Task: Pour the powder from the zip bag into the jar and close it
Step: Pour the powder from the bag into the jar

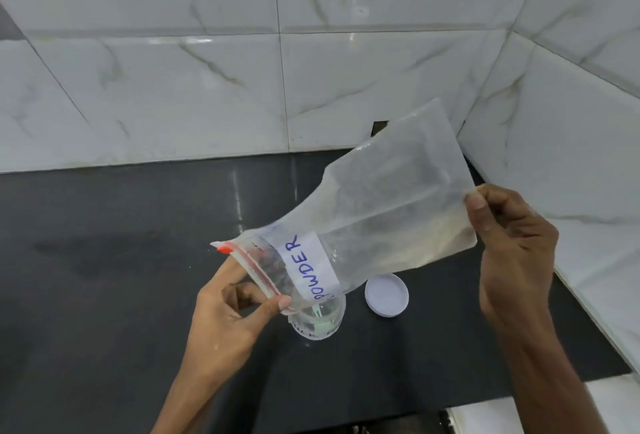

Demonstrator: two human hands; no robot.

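Head view: person's two bare hands held a clear zip bag (374, 211) tilted over an open jar (317, 321) on the dark table (104, 295). Left hand (225, 315) pinched the bag's mouth end by the red zip strip (254, 269), thumb and forefinger on either side of the opening, other fingers curled. Right hand (512, 246) pinched the bag's raised bottom corner, fingers closed on the plastic. Bag sloped down from upper right to lower left, mouth lowest, right above the jar opening; whether it touched the rim could not be told. White label (310, 267) on the bag read POWDER in blue letters. Pale powder residue showed along the bag's lower edge near the right hand. Jar was clear, upright, with some pale greenish content inside, partly hidden by the bag. White round lid (387, 295) lay flat on the table just right of the jar, not touching it. White marbled tile wall (207, 87) stood behind the table.
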